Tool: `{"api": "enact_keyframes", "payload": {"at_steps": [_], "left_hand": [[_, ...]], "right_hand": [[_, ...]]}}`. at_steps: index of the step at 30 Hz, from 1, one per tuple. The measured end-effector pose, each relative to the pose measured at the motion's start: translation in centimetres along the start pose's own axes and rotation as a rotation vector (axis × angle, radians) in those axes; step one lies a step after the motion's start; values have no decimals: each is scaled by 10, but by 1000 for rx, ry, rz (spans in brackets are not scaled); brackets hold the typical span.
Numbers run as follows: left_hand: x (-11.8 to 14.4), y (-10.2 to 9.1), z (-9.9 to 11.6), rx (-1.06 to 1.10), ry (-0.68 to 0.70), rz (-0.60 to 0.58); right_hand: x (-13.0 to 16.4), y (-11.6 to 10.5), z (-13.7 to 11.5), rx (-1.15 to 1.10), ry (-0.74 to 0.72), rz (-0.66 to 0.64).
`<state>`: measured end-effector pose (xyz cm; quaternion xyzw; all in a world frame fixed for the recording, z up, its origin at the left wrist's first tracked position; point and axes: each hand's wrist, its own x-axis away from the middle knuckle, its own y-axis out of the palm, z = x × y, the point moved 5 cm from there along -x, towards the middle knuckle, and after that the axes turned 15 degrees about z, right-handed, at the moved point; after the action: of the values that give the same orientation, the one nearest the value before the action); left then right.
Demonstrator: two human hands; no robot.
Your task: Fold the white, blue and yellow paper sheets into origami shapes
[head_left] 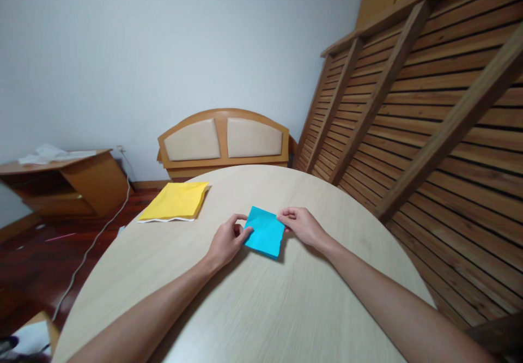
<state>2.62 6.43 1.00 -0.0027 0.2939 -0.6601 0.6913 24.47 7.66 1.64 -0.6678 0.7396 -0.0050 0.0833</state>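
The blue paper [265,232] lies folded on the round table [261,308], a little beyond its middle, held between both hands. The left hand [226,241] pinches the paper's left edge, thumb and forefinger closed on it, the other fingers curled under. The right hand [301,225] holds the right edge the same way, fingertips closed on the upper right corner. The paper looks slightly lifted at the held edges while its near corner rests on the wood.

The risk here seems to lie in the grip itself. Both pinches sit at the thin edges, so an uneven pull from one hand could skew the layers and leave any crease crooked. A hard tug could tear the sheet at a pinch point. The tabletop looks smooth, so the free near corner may slide if pressed carelessly.

The yellow paper [175,201] lies well apart near the far left rim, clear of both hands. A wooden headboard [224,139] stands against the wall beyond the table.
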Motion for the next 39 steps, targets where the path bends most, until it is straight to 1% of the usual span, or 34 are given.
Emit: {"api": "enact_keyframes", "payload": {"at_steps": [8, 11, 14, 16, 18, 21, 23, 27, 31, 36, 39], "left_hand": [[0, -6, -3, -255, 38, 34], [1, -10, 1, -367, 92, 57], [3, -10, 13, -417, 220, 54], [8, -6, 23, -396, 343, -7], [14, 1, 32, -369, 466, -112], [21, 9, 36, -385, 573, -239], [23, 11, 36, -408, 585, -270], [23, 12, 36, -435, 575, -293], [24, 12, 38, -448, 577, -310], [24, 12, 34, -483, 604, -328], [24, 12, 33, -507, 604, -335]], "right_hand": [[1, -3, 13, 22, 63, -26], [0, -4, 13, 97, 2, -19], [-1, -5, 12, 229, -95, -6], [-1, -7, 11, 302, -150, 9], [-1, -8, 10, 345, -185, 17], [-1, -9, 7, 403, -226, 19], [1, -9, 4, 451, -260, 19], [4, -7, -1, 490, -300, 5], [8, -2, -4, 445, -290, -34], [10, 0, -9, 383, -280, -78], [10, 0, -10, 380, -301, -143]]}}
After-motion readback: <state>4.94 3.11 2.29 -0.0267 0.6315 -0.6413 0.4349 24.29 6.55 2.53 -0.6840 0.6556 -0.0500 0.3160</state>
